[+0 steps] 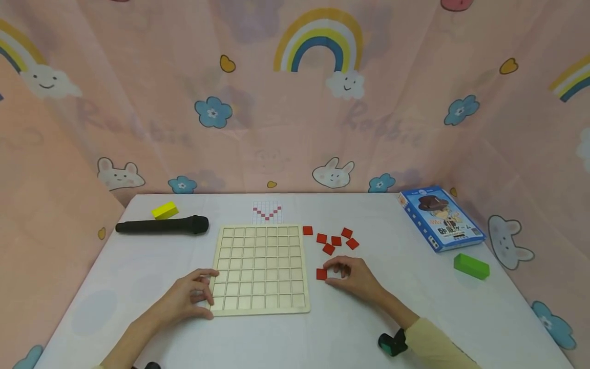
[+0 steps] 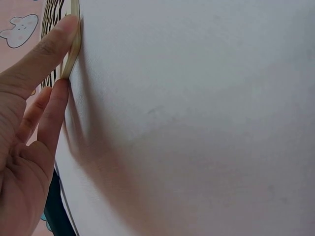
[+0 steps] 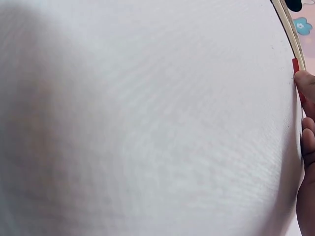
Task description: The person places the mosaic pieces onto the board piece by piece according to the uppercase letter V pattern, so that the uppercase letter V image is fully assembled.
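A pale wooden grid board (image 1: 260,269) lies flat on the white table with its square cells bare. My left hand (image 1: 191,297) touches the board's left side, its thumb by the near corner and its forefinger farther up the edge; the left wrist view shows the fingertips against the board's rim. Right of the board, my right hand (image 1: 352,277) pinches a red square tile (image 1: 321,274) between thumb and forefinger, low on the table. In the right wrist view, the thumb covers part of this tile (image 3: 296,65). Several more red tiles (image 1: 336,241) lie loose beyond that hand.
Behind the board lies a small printed grid with a red V pattern (image 1: 267,211). A black microphone (image 1: 161,225) and a yellow block (image 1: 165,210) sit back left. At the right are a blue box (image 1: 442,218) and a green block (image 1: 471,266).
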The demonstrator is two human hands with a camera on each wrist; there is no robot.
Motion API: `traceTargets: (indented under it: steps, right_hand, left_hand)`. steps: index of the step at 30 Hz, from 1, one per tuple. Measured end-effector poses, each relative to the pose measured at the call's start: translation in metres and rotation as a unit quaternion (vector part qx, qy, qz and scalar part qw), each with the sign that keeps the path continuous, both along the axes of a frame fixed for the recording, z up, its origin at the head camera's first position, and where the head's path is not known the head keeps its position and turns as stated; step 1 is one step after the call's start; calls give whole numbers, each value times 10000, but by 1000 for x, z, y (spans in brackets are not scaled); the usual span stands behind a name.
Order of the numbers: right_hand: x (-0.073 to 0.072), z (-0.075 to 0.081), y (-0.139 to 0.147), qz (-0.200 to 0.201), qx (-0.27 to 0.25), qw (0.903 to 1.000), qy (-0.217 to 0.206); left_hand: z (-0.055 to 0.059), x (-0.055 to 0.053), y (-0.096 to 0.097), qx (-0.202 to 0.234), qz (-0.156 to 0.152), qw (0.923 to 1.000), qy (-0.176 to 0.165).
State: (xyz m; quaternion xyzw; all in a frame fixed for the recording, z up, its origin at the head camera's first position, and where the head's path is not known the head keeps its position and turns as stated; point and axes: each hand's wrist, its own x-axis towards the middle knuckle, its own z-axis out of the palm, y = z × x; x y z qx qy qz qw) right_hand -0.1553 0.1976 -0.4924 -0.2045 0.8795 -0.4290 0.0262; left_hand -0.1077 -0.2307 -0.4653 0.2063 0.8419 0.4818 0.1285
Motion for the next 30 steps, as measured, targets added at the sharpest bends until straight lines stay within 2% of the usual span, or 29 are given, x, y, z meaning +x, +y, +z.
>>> traceTargets:
  steps: [3,9,14,19,24,30]
  right_hand:
    - [0,-1,-1,-28,-6,10000,85]
    - [1,-1,0,-229,-153,9996,-17]
    - [6,-1,3,-414,-693,9965,-220]
    - [13,0,5,-665,-1202,9897,-404]
    - [20,1,3,-1094,-1184,9851,-604]
    - [24,2,0,-1394,-1047,9807,-886]
  left_hand:
    - [0,0,-1,-19,-22,10000,51]
    - [-1,0,-2,-52,25,10000,71]
    - [-1,1,-3,-23,30,10000,14]
    - [-4,0,-3,-75,-33,9998,156]
    - [-6,-2,-4,-269,-43,9991,336]
    - [-6,-2,-6,-419,25,9987,303]
